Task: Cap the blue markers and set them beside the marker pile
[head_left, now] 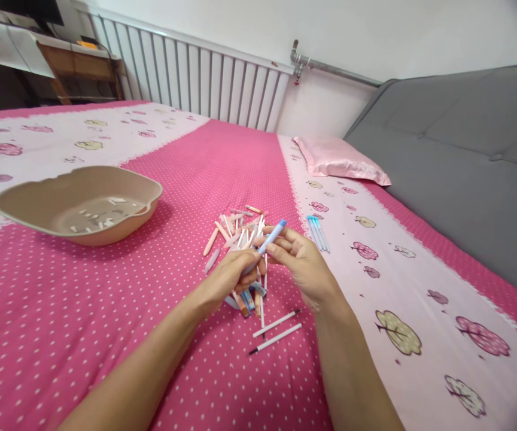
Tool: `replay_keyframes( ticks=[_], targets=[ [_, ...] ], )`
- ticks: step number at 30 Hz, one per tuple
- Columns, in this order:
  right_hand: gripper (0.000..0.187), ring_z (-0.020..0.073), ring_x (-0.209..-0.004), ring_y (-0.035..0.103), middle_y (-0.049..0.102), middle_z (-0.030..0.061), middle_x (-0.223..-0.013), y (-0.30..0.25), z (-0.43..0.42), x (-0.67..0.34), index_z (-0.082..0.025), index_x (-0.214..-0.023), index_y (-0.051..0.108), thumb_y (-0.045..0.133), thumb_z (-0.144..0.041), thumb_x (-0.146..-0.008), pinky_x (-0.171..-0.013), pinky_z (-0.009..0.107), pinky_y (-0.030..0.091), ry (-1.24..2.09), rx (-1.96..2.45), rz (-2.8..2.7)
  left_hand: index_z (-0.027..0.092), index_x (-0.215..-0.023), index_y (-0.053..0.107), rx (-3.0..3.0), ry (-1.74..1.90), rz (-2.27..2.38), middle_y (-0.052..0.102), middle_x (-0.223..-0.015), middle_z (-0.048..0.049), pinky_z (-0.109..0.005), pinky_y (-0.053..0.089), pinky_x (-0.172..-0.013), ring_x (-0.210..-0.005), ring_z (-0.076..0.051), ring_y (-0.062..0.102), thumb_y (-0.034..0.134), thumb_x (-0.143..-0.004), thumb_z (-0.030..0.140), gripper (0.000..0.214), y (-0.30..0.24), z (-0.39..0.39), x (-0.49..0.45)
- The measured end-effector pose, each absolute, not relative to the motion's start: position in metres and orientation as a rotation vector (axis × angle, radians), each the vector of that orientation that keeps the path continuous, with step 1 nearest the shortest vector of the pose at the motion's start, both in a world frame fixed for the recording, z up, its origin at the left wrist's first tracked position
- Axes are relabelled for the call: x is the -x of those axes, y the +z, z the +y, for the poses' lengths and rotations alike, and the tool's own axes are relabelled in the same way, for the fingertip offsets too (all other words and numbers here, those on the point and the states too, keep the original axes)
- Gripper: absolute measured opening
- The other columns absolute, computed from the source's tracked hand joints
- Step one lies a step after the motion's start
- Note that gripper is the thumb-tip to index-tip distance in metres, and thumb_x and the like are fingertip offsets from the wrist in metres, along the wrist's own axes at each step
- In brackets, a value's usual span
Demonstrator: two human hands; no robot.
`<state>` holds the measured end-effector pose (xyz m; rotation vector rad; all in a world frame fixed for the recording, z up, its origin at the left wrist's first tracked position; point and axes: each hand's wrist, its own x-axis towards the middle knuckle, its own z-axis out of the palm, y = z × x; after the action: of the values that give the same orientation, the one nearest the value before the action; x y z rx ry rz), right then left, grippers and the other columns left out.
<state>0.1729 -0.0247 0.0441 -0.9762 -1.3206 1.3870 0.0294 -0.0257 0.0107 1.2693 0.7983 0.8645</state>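
Observation:
Both my hands meet over a heap of pens on a pink dotted bedspread. My left hand [231, 276] and my right hand [301, 261] are closed on the same blue pen [271, 236], which points up and away. Below and beyond the hands lies the pile of loose pens and pen parts [238, 230], peach, white and blue. Two white refills [276, 330] lie nearest me. A small group of blue pens [318, 232] rests apart on the pale strip to the right.
A beige plastic basin [79, 206] with small white bits inside sits at the left. A pink satin pillow [337, 158] lies by the grey headboard [456, 155]. A white radiator [195, 81] lines the far wall.

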Motion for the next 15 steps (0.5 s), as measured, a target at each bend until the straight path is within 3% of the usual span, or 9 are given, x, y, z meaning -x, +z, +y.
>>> replay_keyframes(
  ticks=[6,11,15],
  targets=[
    [0.032,0.0156,-0.087,0.062,0.068,0.0058,-0.095,0.0449,-0.0258,-0.1735,-0.020,-0.104,0.058,0.064,-0.025,-0.073,-0.077,0.030,0.046,1.389,0.965,-1.331,0.015,-0.064,0.048,-1.232,0.835,0.798,0.028,-0.047,0.0070,-0.017,0.020,-0.037,-0.037,-0.003,0.022,0.034,-0.085,0.034,0.031,0.0126,-0.0252,-0.0291],
    [0.032,0.0158,-0.084,0.063,0.068,0.0060,-0.093,0.0449,-0.0261,-0.1729,-0.019,-0.103,0.058,0.065,-0.025,-0.072,-0.078,0.032,0.046,1.383,0.965,-1.319,0.015,-0.071,0.051,-1.169,0.819,0.758,0.031,-0.048,0.0065,-0.016,0.028,-0.040,-0.038,-0.004,0.024,0.030,-0.082,0.024,0.025,0.0120,-0.0241,-0.0297],
    [0.032,0.0153,-0.081,0.063,0.068,0.0059,-0.090,0.0452,-0.0253,-0.1724,-0.018,-0.100,0.058,0.067,-0.025,-0.070,-0.078,0.032,0.046,1.393,0.970,-1.297,0.015,-0.074,0.052,-1.207,0.847,0.777,0.033,-0.049,0.0064,-0.016,0.029,-0.039,-0.038,-0.004,0.026,0.033,-0.083,0.027,0.024,0.0130,-0.0248,-0.0304]
  ],
)
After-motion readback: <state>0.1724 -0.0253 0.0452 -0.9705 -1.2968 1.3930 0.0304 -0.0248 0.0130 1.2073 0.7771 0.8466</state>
